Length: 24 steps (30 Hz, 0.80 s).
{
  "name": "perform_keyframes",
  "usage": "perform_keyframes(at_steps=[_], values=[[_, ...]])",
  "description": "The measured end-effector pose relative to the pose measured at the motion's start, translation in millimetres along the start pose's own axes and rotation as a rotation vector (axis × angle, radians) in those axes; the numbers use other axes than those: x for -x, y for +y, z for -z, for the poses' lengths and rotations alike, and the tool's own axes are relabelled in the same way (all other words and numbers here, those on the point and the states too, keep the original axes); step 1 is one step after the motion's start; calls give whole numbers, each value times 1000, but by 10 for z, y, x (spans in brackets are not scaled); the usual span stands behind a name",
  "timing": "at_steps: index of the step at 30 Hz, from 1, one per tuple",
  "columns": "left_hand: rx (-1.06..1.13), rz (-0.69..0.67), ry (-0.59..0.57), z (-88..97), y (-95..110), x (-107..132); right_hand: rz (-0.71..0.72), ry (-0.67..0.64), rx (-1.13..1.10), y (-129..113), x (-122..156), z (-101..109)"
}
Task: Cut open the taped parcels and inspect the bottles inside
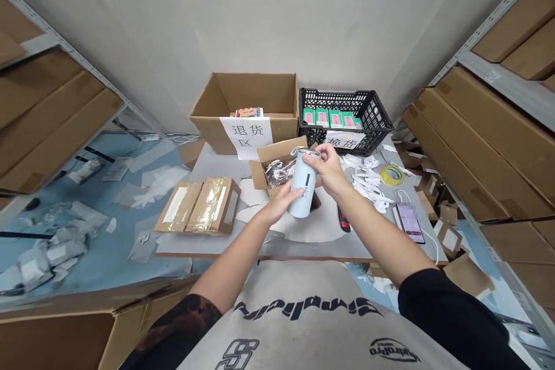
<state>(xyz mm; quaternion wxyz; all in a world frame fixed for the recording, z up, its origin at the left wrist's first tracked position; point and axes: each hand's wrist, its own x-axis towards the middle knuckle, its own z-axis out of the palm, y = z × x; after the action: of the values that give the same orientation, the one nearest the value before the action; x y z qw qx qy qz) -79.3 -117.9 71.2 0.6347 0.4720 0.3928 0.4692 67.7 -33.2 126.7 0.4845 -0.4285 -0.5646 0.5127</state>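
Observation:
A pale blue cylindrical bottle point(302, 185) with a metal-rimmed lid is held upright above the low table point(303, 240). My left hand point(280, 203) wraps around its lower body from the left. My right hand point(329, 170) grips its upper part and lid from the right. Just behind the bottle stands a small open cardboard box point(277, 163) holding crinkled clear plastic wrap.
At the back stand a large open carton point(254, 105) with a paper sign and a black plastic crate point(344, 113) of green-pink packs. A taped flat parcel point(199, 206) lies left. Paper scraps, a tape roll point(392, 174), a phone point(410, 222) and a red-black cutter point(343, 221) lie right. Shelves flank both sides.

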Motion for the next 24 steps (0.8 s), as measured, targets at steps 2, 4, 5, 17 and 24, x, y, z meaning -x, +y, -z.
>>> perform_keyframes(at_steps=[2, 4, 5, 17, 24], values=[[165, 65, -34, -55, -15, -78, 4, 10, 11, -17, 26, -37], [252, 70, -24, -106, -56, -101, 2, 30, 66, -23, 87, -42], [256, 51, 2, -129, -74, -100, 2, 38, 113, -22, 128, -37], [137, 7, -37, -84, 37, -60, -125, -84, -162, 23, 215, 2], [-135, -202, 234, -101, 108, -73, 24, -66, 96, -31, 300, -90]])
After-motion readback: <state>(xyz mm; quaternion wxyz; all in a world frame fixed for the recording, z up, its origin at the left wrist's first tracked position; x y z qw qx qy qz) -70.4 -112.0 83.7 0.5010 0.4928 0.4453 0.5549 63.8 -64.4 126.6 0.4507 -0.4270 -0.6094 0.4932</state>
